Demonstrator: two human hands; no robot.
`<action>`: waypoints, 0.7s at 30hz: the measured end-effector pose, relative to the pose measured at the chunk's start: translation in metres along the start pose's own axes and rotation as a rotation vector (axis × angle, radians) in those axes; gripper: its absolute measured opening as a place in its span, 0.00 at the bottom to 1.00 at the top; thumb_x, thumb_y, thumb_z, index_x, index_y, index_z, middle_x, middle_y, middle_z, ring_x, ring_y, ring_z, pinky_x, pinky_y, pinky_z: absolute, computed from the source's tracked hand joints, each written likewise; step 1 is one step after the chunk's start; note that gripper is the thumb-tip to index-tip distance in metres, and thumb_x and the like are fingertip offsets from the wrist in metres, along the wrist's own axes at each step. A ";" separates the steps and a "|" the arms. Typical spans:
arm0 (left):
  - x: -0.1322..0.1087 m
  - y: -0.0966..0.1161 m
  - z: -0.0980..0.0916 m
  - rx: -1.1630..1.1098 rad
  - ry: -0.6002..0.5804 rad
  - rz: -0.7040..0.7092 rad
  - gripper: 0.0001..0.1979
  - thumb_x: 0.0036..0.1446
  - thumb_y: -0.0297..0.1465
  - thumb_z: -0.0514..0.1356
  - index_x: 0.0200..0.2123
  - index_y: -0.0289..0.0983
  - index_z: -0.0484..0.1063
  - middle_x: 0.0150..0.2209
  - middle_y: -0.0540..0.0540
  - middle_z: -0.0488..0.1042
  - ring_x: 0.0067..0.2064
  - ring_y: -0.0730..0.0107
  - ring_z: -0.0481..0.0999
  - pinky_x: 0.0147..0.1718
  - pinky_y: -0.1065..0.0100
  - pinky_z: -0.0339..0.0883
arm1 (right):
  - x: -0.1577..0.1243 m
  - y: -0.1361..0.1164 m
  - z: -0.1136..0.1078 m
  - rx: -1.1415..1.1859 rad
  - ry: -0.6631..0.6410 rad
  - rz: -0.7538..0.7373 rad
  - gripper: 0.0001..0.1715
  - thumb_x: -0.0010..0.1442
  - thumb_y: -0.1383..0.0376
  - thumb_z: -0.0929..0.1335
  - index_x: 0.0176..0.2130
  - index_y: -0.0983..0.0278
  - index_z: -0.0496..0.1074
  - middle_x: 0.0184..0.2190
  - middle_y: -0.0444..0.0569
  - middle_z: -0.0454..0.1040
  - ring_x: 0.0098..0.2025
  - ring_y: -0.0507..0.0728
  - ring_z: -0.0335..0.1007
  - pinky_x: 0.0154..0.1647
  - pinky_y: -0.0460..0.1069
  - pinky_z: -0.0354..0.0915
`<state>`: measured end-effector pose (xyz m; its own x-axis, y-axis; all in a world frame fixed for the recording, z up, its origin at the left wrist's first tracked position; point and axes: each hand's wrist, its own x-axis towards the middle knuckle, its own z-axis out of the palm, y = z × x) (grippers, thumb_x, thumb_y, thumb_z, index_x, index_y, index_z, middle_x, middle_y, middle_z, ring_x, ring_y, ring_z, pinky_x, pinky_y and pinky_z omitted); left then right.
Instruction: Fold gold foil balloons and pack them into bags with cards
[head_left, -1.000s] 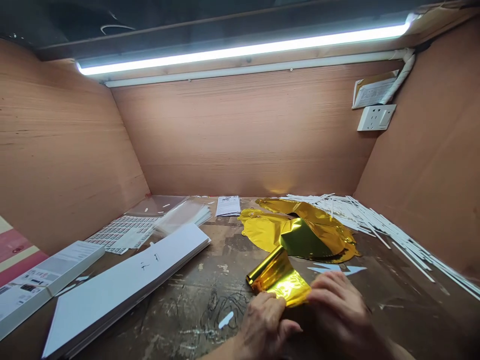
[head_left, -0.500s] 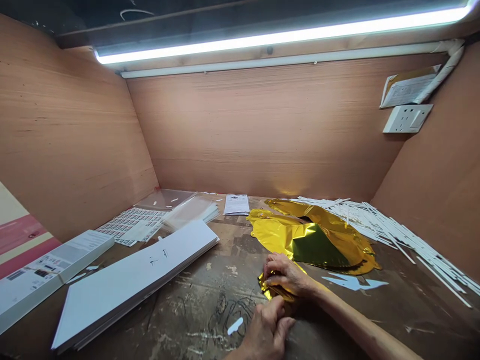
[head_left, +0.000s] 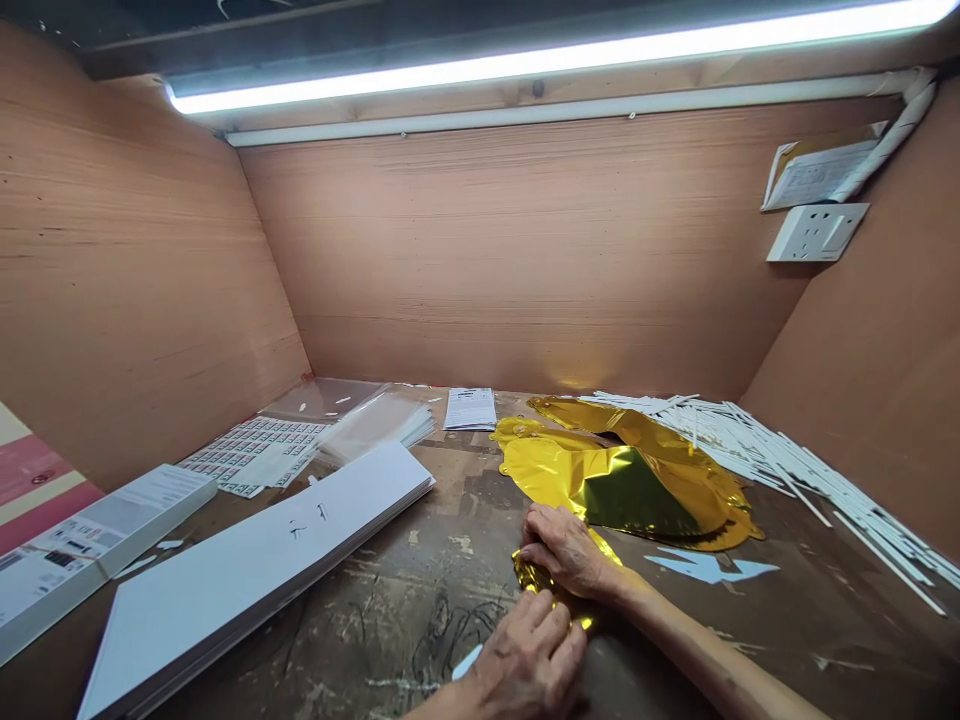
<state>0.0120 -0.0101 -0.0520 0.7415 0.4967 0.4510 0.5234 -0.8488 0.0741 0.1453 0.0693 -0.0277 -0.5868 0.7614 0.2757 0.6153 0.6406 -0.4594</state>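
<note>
Both hands are on a small crumpled piece of gold foil (head_left: 529, 574), probably a folded foil balloon, on the brown tabletop. My right hand (head_left: 570, 552) lies over its far side with curled fingers closed on it. At the near edge, my left hand (head_left: 525, 650) is closed, its fingertips pressing the foil. Much of the piece is hidden under the fingers. Just beyond my right hand lies a flat pile of larger gold foil balloons (head_left: 622, 480), shiny and wrinkled. A white paper scrap (head_left: 466, 662) is partly covered by my left hand.
A stack of long white cards (head_left: 262, 580) lies left, beside a white box (head_left: 97, 555). Sticker sheets (head_left: 251, 452), clear plastic bags (head_left: 375, 425) and printed leaflets (head_left: 470, 408) lie behind. White sticks (head_left: 795, 470) spread along the right; a pale blue scrap (head_left: 709, 565) is nearer. Wooden panels enclose the table.
My left hand has moved forward onto the foil's near edge, partly covering the white scrap. My right hand stays on the foil with a slight shift. The view has shifted slightly.
</note>
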 end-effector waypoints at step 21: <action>0.025 0.014 -0.015 -0.010 -0.128 -0.156 0.34 0.44 0.26 0.50 0.55 0.19 0.45 0.37 0.33 0.69 0.36 0.57 0.67 0.36 0.57 0.63 | -0.094 -0.033 -0.004 -0.422 0.279 -0.331 0.16 0.58 0.73 0.55 0.35 0.67 0.69 0.30 0.52 0.70 0.31 0.57 0.60 0.32 0.53 0.57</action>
<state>0.0315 -0.0121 -0.0260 0.6992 0.6408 0.3170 0.6324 -0.7611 0.1439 0.1819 -0.0229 -0.0349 -0.6577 0.4756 0.5842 0.6127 0.7888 0.0476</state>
